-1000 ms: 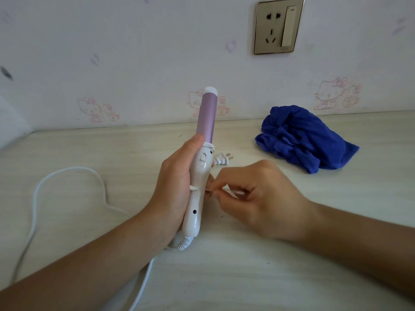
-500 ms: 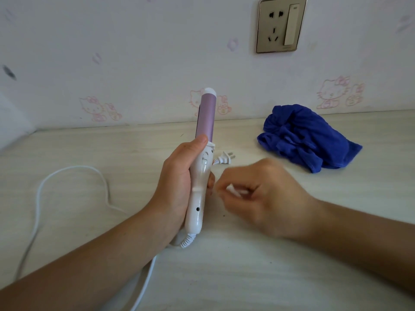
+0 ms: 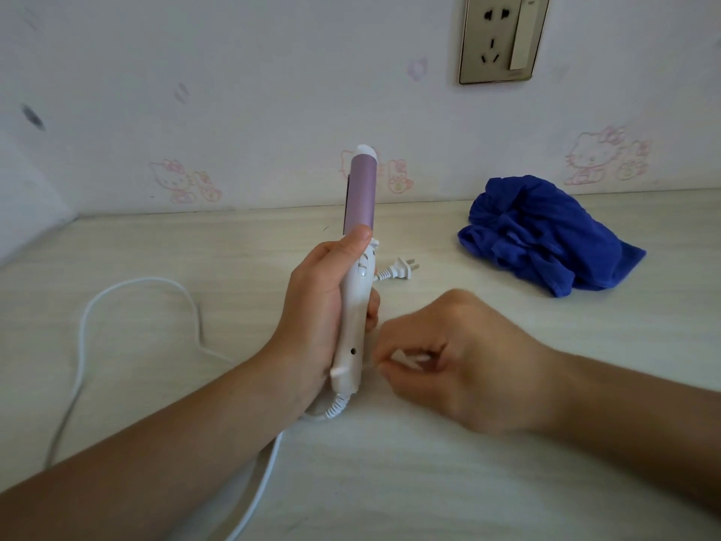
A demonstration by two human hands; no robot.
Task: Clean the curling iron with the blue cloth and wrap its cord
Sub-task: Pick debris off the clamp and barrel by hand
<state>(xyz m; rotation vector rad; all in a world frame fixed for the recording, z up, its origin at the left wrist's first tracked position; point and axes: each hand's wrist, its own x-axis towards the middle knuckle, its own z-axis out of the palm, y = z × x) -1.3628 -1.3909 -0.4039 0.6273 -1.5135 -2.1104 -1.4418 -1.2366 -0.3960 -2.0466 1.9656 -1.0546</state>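
My left hand (image 3: 316,314) grips the white handle of the curling iron (image 3: 357,306) and holds it nearly upright, its purple barrel pointing at the wall. My right hand (image 3: 460,361) is just right of the handle's lower end, fingers pinched on a short white stretch of the cord. The rest of the white cord (image 3: 128,285) leaves the handle's base, runs toward me and loops over the left of the table. Its plug (image 3: 402,269) lies behind the handle. The blue cloth (image 3: 546,236) sits crumpled at the back right, untouched.
The pale wood-grain table (image 3: 507,482) meets a wall with cartoon cat stickers. A brass-framed socket and switch plate (image 3: 503,37) is on the wall above the cloth.
My right hand has pulled the pinched cord from beside the middle of the handle down toward its base. My left hand keeps the iron almost still.
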